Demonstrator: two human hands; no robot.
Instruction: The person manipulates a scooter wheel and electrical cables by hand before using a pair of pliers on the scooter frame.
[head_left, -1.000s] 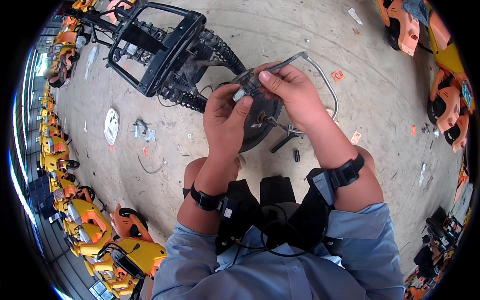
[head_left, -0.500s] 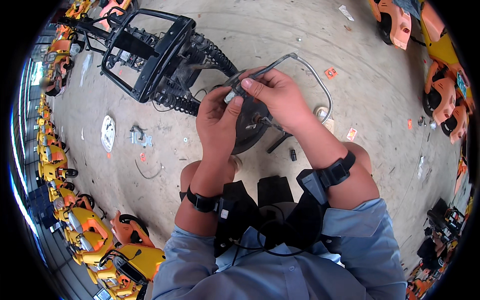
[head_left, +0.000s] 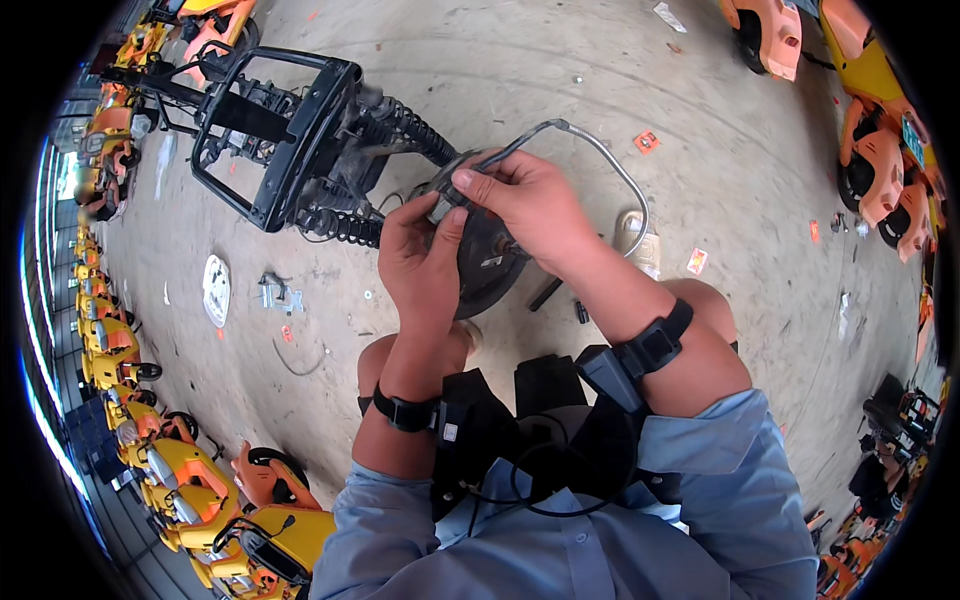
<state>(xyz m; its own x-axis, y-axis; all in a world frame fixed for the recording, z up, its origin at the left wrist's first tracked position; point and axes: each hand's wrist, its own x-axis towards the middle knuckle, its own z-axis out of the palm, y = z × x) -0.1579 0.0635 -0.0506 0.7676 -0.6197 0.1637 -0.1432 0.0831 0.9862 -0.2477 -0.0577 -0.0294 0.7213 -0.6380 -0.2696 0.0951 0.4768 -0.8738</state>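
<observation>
My left hand [head_left: 422, 262] and right hand [head_left: 530, 208] are drawing closer at the thumbs, hiding more of the connector [head_left: 441, 208], which is sitting over the upper edge of the wheel [head_left: 487, 290]. The left is pinching it; the right is clamping the cable [head_left: 641, 182]. Covering fingers are preventing inspection.

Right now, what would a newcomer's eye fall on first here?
Probably the black vehicle frame with coil springs, left of centre toward the top. Next come the left hand and right hand, near the centre, together holding the end of a looping grey cable. Yellow-and-orange scooters line the left side.
</observation>
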